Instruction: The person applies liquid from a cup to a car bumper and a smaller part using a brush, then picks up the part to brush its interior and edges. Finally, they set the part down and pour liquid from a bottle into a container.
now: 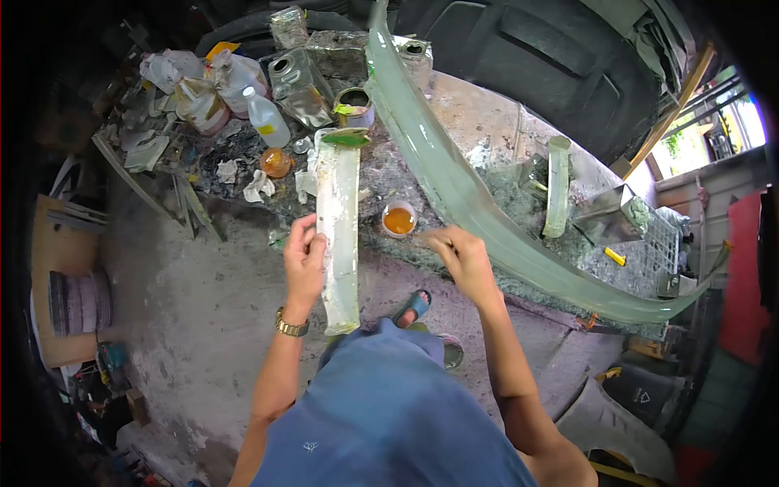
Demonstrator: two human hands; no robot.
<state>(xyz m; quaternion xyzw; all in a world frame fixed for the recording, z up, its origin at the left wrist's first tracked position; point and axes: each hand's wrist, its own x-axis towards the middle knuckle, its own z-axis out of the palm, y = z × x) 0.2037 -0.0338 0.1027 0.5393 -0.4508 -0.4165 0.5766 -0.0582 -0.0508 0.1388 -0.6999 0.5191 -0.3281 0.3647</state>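
Gripping a long, narrow, off-white strip with a worn, patchy surface (339, 223) by its side edge, the left hand (304, 256) has its fingers and thumb closed on it about midway along. The strip stands lengthwise before the person: its far end, where a green patch (347, 139) shows, lies over the cluttered, paint-stained table (375, 180), while its near end reaches past the table's edge toward the blue shirt (389, 406). Whether the far end rests on anything, I cannot tell.

The right hand (461, 258) is blurred, fingers bent inward, apart from the strip; I cannot tell if they pinch something small. It hovers just beside a small, round, clear plastic cup of orange liquid (398, 204) and near the long, curved, glossy pale-green panel (458, 183).

With one hand alone on so long a piece, a firm hold near its balance point seems best, light enough not to bend the edge. Since the cup sits close to the table's edge, between strip and right hand, any turn of the strip would be safer made slowly and away from it. The right wrist also wants clearance from the panel.
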